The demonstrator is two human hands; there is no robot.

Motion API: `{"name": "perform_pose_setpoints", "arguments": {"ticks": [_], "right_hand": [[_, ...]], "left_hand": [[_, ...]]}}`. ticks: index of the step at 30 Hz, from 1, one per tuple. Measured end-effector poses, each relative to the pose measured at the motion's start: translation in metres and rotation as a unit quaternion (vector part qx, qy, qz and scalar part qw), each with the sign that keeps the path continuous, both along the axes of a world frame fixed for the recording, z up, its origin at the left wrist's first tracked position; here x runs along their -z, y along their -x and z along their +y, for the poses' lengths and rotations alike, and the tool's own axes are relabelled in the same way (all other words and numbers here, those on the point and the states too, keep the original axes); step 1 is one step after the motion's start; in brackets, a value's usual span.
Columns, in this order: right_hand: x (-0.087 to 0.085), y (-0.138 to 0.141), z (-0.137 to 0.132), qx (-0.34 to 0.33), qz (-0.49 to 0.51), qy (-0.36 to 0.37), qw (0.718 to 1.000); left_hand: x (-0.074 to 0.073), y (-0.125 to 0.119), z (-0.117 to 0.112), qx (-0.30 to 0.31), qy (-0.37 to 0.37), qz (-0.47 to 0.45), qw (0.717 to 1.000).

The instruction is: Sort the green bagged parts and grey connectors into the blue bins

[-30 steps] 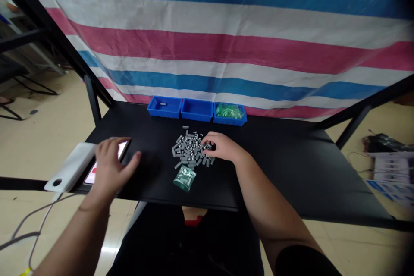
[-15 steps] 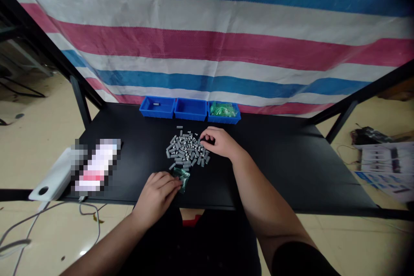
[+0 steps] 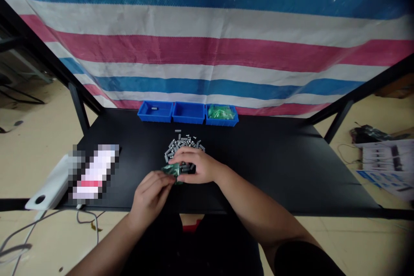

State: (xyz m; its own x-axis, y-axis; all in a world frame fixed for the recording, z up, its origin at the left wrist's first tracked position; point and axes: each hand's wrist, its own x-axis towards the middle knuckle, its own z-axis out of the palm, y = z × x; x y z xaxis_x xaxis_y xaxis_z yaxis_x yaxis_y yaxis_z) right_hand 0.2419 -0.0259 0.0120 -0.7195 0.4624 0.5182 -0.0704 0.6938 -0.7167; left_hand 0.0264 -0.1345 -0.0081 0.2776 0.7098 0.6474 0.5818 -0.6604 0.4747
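Observation:
My left hand (image 3: pixel 150 196) pinches a small green-tinted plastic bag (image 3: pixel 171 171) just in front of the pile, lifting it off the black tabletop. My right hand (image 3: pixel 194 166) lies over the near part of a pile of small grey cylindrical pieces (image 3: pixel 183 144), with its fingertips on the bag's far side. It hides the lower part of the pile. Whether those fingers grip the bag or hold pieces is hidden.
Three blue bins stand in a row at the table's back edge: the left one (image 3: pixel 155 111) holds one grey piece, the middle one (image 3: pixel 188 113) shows bare blue, and the right one (image 3: pixel 221 115) holds green bags. A blurred phone (image 3: pixel 93 172) and white power bank (image 3: pixel 48 189) sit at the left.
My left hand has moved from the phone to the bag and lifted it. My right hand has moved from the pile's right side down and left, onto the bag.

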Motion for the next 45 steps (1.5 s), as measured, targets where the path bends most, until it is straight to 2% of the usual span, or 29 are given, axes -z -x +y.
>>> {"name": "perform_pose_setpoints", "arguments": {"ticks": [3, 5, 7, 10, 13, 15, 17, 21, 24, 28, 32, 35, 37, 42, 45], "right_hand": [[0.004, 0.005, 0.001, 0.057, 0.053, 0.024, 0.997], [0.011, -0.001, 0.011, 0.14, 0.077, 0.033, 0.987], [0.018, -0.015, 0.028, 0.249, 0.096, 0.03, 0.963], [0.027, -0.05, 0.06, 0.438, 0.137, -0.033, 0.888], [0.03, -0.084, 0.087, 0.579, 0.132, -0.126, 0.795], [0.03, -0.097, 0.098, 0.633, 0.08, -0.166, 0.751], [0.031, -0.101, 0.104, 0.652, 0.005, -0.179, 0.737], [0.035, -0.097, 0.107, 0.642, -0.108, -0.143, 0.746], [0.036, -0.096, 0.106, 0.661, -0.101, -0.139, 0.73], [0.036, -0.101, 0.107, 0.684, -0.074, -0.172, 0.705], [0.037, -0.104, 0.109, 0.689, -0.104, -0.178, 0.695], [0.037, -0.106, 0.11, 0.693, -0.092, -0.187, 0.69], [0.038, -0.107, 0.111, 0.689, -0.081, -0.189, 0.695], [0.041, -0.103, 0.112, 0.644, -0.137, -0.132, 0.741], [0.04, -0.099, 0.11, 0.647, -0.177, -0.118, 0.732]], "left_hand": [[-0.015, -0.01, 0.023, 0.001, -0.013, -0.003, 1.0], [-0.025, -0.016, 0.045, 0.001, -0.014, 0.001, 1.0], [-0.031, -0.018, 0.075, -0.017, -0.014, 0.011, 1.0], [-0.027, -0.013, 0.126, -0.088, 0.022, 0.028, 0.995], [-0.008, -0.005, 0.168, -0.123, 0.071, 0.003, 0.99], [0.008, -0.001, 0.182, -0.126, 0.086, -0.004, 0.988], [0.019, 0.002, 0.185, -0.108, 0.097, 0.008, 0.989], [0.027, 0.005, 0.183, -0.087, 0.124, 0.033, 0.988], [0.028, 0.005, 0.186, -0.087, 0.145, 0.04, 0.985], [0.03, 0.003, 0.19, -0.078, 0.161, 0.058, 0.982], [0.032, 0.004, 0.19, -0.065, 0.176, 0.068, 0.98], [0.032, 0.004, 0.19, -0.065, 0.181, 0.068, 0.979], [0.032, 0.004, 0.19, -0.065, 0.18, 0.068, 0.979], [0.031, 0.003, 0.19, -0.06, 0.178, 0.062, 0.98], [0.03, 0.003, 0.19, -0.06, 0.18, 0.059, 0.98]]}}
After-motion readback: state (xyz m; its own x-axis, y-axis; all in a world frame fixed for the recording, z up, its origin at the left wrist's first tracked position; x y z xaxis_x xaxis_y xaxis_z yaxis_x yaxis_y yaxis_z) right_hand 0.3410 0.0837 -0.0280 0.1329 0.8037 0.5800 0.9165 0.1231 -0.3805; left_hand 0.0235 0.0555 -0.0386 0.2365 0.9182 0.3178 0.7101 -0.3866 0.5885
